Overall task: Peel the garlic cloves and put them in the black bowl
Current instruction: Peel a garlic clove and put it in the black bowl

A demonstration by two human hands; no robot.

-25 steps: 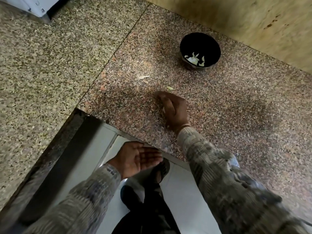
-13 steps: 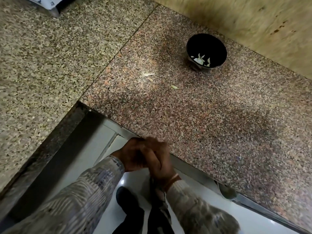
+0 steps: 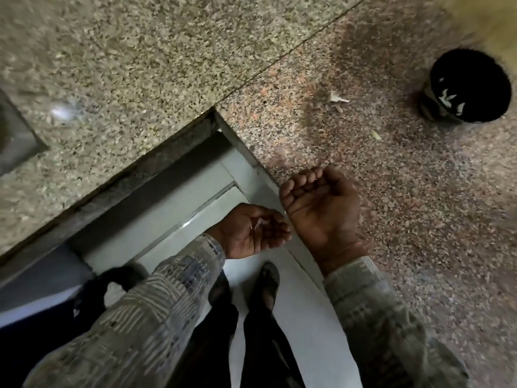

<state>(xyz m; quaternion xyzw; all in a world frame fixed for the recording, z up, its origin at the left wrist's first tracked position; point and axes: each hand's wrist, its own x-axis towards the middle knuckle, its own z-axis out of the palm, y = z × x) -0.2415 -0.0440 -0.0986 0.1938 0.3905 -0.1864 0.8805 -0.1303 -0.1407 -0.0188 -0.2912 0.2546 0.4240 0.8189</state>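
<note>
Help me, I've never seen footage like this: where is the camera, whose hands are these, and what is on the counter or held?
Every picture comes from one camera on a person's head, looking down, so these are that person's own bare hands; there is no machine. The left hand is cupped palm up beyond the edge of the granite counter, with pale papery scraps lying in it, probably garlic skin. The right hand has curled fingers over that edge; whether it holds anything is hidden. On the counter stands the black bowl with white garlic pieces inside, and loose skin bits lie near it.
</note>
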